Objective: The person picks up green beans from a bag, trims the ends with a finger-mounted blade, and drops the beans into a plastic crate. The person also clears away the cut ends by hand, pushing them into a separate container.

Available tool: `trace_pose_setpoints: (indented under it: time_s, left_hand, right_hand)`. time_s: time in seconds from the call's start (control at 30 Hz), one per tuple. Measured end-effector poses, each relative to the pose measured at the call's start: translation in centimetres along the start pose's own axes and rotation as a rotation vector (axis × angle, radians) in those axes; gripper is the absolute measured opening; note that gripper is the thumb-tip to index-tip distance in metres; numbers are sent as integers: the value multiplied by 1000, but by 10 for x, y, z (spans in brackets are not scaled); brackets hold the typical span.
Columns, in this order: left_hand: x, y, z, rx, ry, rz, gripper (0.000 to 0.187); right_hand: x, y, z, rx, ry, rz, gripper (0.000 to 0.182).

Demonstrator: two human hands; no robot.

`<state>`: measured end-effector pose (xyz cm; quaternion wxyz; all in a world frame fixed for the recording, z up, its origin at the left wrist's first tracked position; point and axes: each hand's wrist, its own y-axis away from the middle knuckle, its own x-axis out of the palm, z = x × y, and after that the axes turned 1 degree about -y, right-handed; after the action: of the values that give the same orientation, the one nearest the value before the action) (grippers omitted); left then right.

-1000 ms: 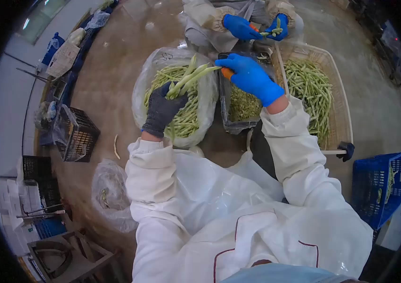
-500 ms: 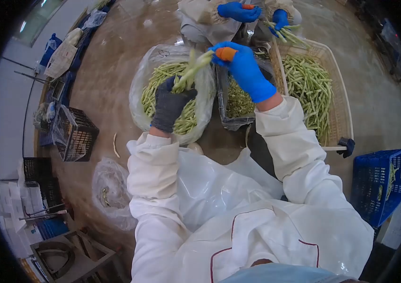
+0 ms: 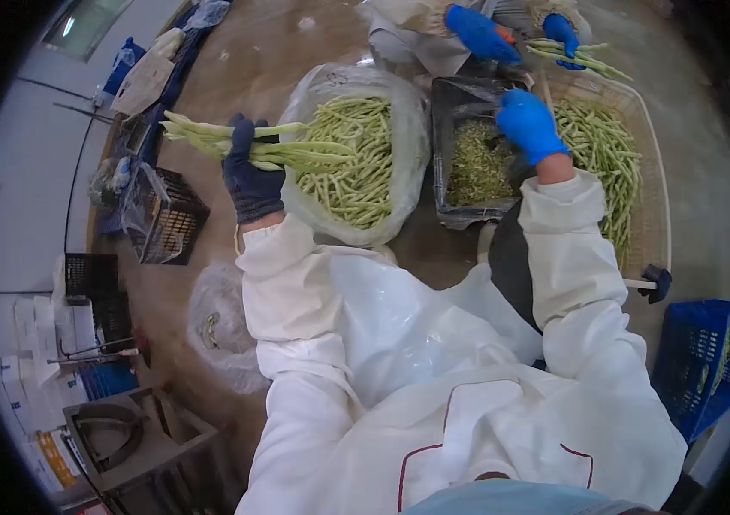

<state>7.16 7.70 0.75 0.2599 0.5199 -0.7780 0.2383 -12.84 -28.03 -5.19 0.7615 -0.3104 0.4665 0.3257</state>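
Note:
My left hand [image 3: 253, 172], in a dark glove, is closed around a bunch of long green beans [image 3: 318, 156] left of the clear plastic bag [image 3: 415, 107]. More beans [image 3: 352, 163] fill that bag. My right hand [image 3: 530, 126], in a blue glove, is closed above the right side of a black plastic-lined crate [image 3: 440, 116]. Short green trimmings [image 3: 476, 163] lie in this crate. Whatever the right fingers hold is hidden; the orange handle seen earlier does not show.
Opposite, a co-worker's blue-gloved hand [image 3: 478, 33] has something orange; the other [image 3: 561, 36] holds beans. A cream crate [image 3: 658, 180] of beans stands at right, a blue crate [image 3: 682, 369] below it. A black crate [image 3: 178, 219] and plastic bag [image 3: 232, 330] are on the left.
My hands have moved apart: the left swung leftward with its beans, now lying sideways, and the right went over toward the trimmings crate's right side. The whole view has shifted.

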Motion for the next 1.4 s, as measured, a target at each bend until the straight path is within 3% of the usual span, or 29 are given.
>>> trace_pose_setpoints:
  time_s: [0.13, 0.2, 0.27, 0.37, 0.47, 0.57, 0.67, 0.77, 0.87, 0.97, 1.1, 1.13, 1.2, 1.3, 1.33, 1.4]
  left_hand:
    - [-1, 5, 4, 42, -90, 60, 46]
    - [14, 13, 17, 21, -116, 103, 46]
    - [36, 23, 29, 16, -170, 154, 46]
    - [55, 32, 42, 26, -287, 196, 44]
    - [66, 37, 48, 29, -318, 186, 43]
    - [70, 40, 51, 29, -290, 187, 41]
    - [69, 39, 54, 46, -303, 189, 38]
    - [68, 40, 54, -28, -270, 212, 36]
    - [61, 39, 61, -128, -254, 275, 35]
    - [56, 38, 72, -211, -348, 343, 35]
    - [61, 41, 63, -211, -488, 414, 35]
    - [65, 44, 59, -299, -441, 414, 35]
    - [72, 51, 55, -476, -344, 412, 34]
    - [71, 56, 54, -497, -403, 444, 33]
    - [67, 54, 52, -503, -444, 440, 35]
    - [45, 41, 51, -501, -406, 365, 36]
  right_hand:
    - [-9, 12, 19, -42, -76, 58, 46]
    - [1, 17, 42, -268, -535, 109, 45]
    - [1, 24, 74, -343, -1000, 383, 40]
    - [5, 33, 103, -327, -1310, 622, 33]
    - [-8, 40, 116, -210, -1169, 744, 31]
    - [2, 40, 114, -232, -1207, 660, 29]
    - [-2, 47, 120, -304, -1039, 431, 26]
    - [10, 58, 126, -591, -919, 234, 25]
    - [10, 65, 136, -924, -851, -33, 12]
    - [9, 62, 140, -1022, -785, 130, 13]
    - [1, 42, 114, -869, -634, -75, 15]
    - [-4, 30, 102, -823, -561, -143, 16]
    - [-3, 10, 79, -585, -621, -351, 18]
    - [-29, -5, 38, -164, -650, -552, 24]
    - [-37, -13, 19, 1, -529, -612, 25]
    - [-38, -28, -33, 141, -709, -750, 26]
